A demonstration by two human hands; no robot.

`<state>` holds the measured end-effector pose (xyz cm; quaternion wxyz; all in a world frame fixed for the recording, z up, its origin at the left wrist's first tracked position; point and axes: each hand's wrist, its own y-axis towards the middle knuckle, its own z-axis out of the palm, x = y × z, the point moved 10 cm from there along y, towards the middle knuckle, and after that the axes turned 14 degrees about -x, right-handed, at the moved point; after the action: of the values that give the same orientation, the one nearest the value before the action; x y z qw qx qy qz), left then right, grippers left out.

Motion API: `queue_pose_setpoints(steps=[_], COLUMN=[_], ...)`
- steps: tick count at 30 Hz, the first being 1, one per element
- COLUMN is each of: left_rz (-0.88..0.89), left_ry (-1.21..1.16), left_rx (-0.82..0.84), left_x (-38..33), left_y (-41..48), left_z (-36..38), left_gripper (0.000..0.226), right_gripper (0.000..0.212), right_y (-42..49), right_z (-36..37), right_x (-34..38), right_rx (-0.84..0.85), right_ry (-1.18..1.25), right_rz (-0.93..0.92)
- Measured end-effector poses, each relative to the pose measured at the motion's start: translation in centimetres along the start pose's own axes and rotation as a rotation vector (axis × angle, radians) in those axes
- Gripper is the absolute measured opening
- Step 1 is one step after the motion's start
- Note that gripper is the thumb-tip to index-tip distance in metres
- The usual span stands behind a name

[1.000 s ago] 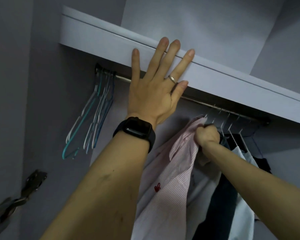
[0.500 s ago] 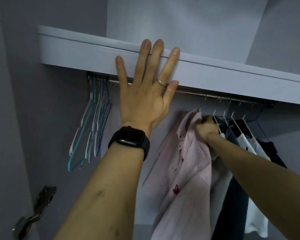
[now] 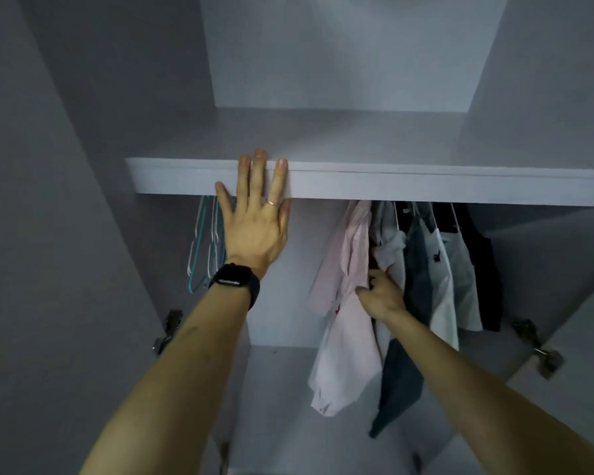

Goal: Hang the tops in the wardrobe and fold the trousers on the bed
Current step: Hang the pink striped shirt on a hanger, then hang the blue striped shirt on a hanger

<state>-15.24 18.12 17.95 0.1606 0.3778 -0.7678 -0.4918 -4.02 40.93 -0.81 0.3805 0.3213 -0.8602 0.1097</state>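
Observation:
A pink striped shirt with a small red emblem hangs under the wardrobe shelf, leftmost in a row of hung tops. My right hand pinches the shirt's front edge at mid-height, fingers curled into the fabric. My left hand, with a ring and a black watch on the wrist, lies flat with straight fingers against the shelf's front edge. To the right of the pink shirt hang grey, dark blue-grey, white and black tops. The rail is hidden behind the shelf.
Several empty wire hangers hang at the rail's left end, partly behind my left hand. Door hinges show at the left and right wardrobe sides. The compartment above the shelf shows nothing inside.
My right hand has let go at the hanger by the shirt's collar and dropped to the shirt's front edge. The view has tilted down, hiding the rail behind the shelf. My left hand stays on the shelf.

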Motion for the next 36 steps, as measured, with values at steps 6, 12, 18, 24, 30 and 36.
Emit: queue_pose_setpoints(steps=[6,12,18,24,30,36], left_rz=[-0.154,-0.292,-0.257,0.019,0.463,0.885], left_ry=[-0.128,-0.255,-0.407,-0.672,-0.874,-1.089], left_rx=[0.178,0.491,0.698,0.976,1.186,1.338], left_x=[-2.3,-7.1,-12.6,-20.0,-27.9,-36.0], left_y=[-7.8,-25.3,-33.4,-38.4,-43.7,-51.2], left_z=[-2.2,-0.9,0.6,2.3,0.2,-8.8], left_gripper=[0.074,0.069,0.066,0.059,0.057,0.061], right_gripper=[0.026,0.021,0.017,0.024,0.021,0.019], right_y=[-9.8,-17.4,-21.8,-27.6,-38.5,-55.5], right_z=[-5.8,-9.5,-11.1,-10.3,-12.7,-14.3], right_x=[-1.1,-6.0,-11.5,-20.1,-24.7,-26.8], right_rx=[-0.034,-0.161,-0.328,-0.366,-0.684,-0.947], right_ry=[0.328,0.273,0.119,-0.124,-0.240,-0.338], right_rz=[-0.145,-0.325,-0.317,0.020,0.328,0.748])
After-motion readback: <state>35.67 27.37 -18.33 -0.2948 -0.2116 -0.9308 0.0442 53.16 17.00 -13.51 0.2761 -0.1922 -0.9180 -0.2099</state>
